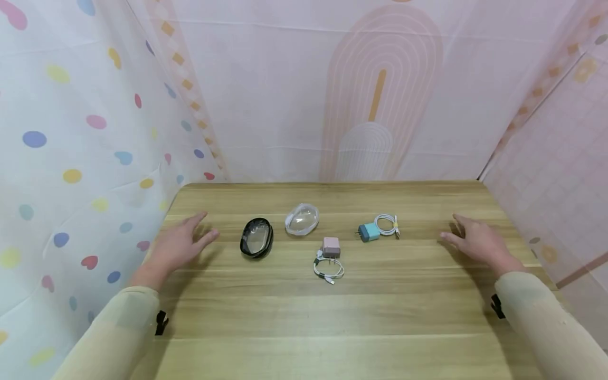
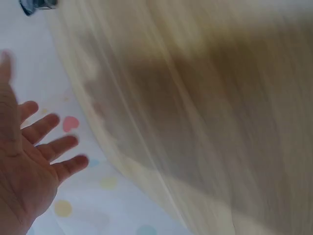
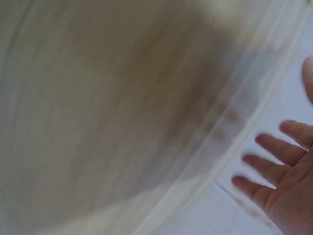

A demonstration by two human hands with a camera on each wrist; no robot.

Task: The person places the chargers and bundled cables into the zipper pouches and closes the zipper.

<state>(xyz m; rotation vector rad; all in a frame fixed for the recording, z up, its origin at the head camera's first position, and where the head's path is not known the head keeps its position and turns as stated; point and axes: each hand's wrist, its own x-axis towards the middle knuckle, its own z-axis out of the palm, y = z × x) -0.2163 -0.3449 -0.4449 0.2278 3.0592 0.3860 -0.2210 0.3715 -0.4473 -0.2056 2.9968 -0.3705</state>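
Note:
My left hand (image 1: 182,244) hovers over the table's left side, fingers spread and holding nothing. Nearest to it lies a black-rimmed case with a clear window (image 1: 256,238). A clear oval case (image 1: 302,219) sits a little farther back. In the middle are a pink and grey charger plug (image 1: 331,247) and a coiled white cable (image 1: 329,268) beside its prongs. To the right, a teal charger plug (image 1: 369,232) lies against a coiled white cable with a yellow tie (image 1: 387,225). My right hand (image 1: 480,243) is over the right side, fingers extended, with nothing in it.
The wooden table (image 1: 304,322) reaches back to a pink curtain with an arch print (image 1: 266,95). A dotted white curtain (image 1: 81,200) hangs along the left, and a pale pink one (image 1: 560,158) along the right.

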